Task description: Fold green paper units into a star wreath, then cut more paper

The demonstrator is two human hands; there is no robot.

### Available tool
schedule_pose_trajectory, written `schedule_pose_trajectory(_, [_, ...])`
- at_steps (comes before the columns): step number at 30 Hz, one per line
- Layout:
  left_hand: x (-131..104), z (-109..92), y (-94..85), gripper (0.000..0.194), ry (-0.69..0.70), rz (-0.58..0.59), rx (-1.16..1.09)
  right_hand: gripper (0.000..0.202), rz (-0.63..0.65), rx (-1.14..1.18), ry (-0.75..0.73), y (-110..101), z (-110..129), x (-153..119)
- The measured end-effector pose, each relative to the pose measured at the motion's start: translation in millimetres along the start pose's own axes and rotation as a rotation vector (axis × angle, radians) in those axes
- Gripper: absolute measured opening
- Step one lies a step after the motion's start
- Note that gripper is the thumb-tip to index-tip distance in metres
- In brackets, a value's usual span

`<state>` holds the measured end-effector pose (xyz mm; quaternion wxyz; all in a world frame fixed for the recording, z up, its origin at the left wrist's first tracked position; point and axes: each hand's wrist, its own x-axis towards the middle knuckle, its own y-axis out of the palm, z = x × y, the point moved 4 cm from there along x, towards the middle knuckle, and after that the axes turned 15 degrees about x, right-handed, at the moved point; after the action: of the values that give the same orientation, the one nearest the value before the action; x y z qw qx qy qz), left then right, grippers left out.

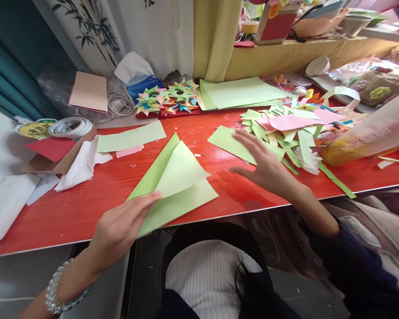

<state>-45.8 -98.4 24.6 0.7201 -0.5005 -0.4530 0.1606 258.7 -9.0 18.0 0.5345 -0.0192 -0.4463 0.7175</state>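
Note:
A light-green sheet of paper (186, 199) lies near the table's front edge, with one flap folded over and its loose corner lifting. My left hand (119, 226) grips the sheet's left side, fingers together at the flap's lower edge; the thumb is mostly hidden. To the right, my right hand (264, 166) is raised above the table with thumb and fingers apart, holding nothing. Behind its fingers is another green paper piece (228, 139). A narrow green strip (131, 136) lies to the left of the folded sheet, partly over a pink scrap (129, 151).
Green and pink paper scraps (299, 128) are heaped on the right beside a translucent plastic bag (369, 126). At the back stand folded-paper rings (168, 99) and large green sheets (246, 92). A cardboard box (58, 164) with tape rolls (71, 127) sits at left on the red table (86, 212).

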Motion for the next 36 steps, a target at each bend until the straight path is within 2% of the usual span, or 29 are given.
schedule_pose_trajectory(2, [0.7,0.0,-9.9,0.035,-0.072,-0.067,0.019,0.081,0.138,0.116,-0.054,17.3,16.8,12.2])
schedule_pose_trajectory(4, [2.4,-1.3,-15.9,0.039,-0.084,-0.041,-0.079,0.080,0.169,0.193,-0.089,27.9,27.2,26.0])
schedule_pose_trajectory(8, [6.3,0.7,-18.8,0.043,-0.010,0.109,-0.520,0.032,0.173,0.253,-0.222,34.6,34.5,46.2])
schedule_pose_trajectory(10, [5.1,11.6,-11.8,0.036,-0.070,0.185,-0.619,0.022,0.233,0.295,-0.276,33.2,33.1,46.7])
schedule_pose_trajectory(12, [-0.4,26.7,2.9,0.038,-0.148,0.284,-0.476,0.018,0.283,0.353,-0.284,27.1,28.3,41.0])
schedule_pose_trajectory(13, [-4.6,33.8,12.1,0.049,-0.152,0.350,-0.313,0.017,0.301,0.377,-0.272,22.6,24.7,36.3])
schedule_pose_trajectory(14, [-9.1,39.1,20.9,0.066,-0.114,0.398,-0.169,0.016,0.313,0.387,-0.251,17.3,20.8,30.9])
schedule_pose_trajectory(16, [-17.6,47.4,35.6,0.082,-0.034,0.423,0.019,0.017,0.333,0.366,-0.182,6.3,12.8,19.0])
schedule_pose_trajectory(19, [-24.9,57.1,44.9,0.074,0.017,0.322,0.100,0.018,0.349,0.305,-0.066,-8.0,5.6,2.2])
schedule_pose_trajectory(22, [-26.2,63.7,44.4,0.061,0.080,0.227,0.095,0.019,0.357,0.314,0.012,-15.5,5.6,-9.7])
schedule_pose_trajectory(26, [-24.2,68.3,39.7,0.046,0.116,0.153,0.058,0.020,0.366,0.320,0.063,-15.4,5.8,-15.9])
schedule_pose_trajectory(31, [-17.2,61.0,29.7,0.031,0.128,-0.078,0.264,0.022,0.446,0.283,-0.039,-4.5,13.2,-4.4])
schedule_pose_trajectory(36, [-7.3,48.4,26.0,0.028,0.164,-0.133,0.273,0.031,0.506,0.184,-0.160,14.6,30.8,28.6])
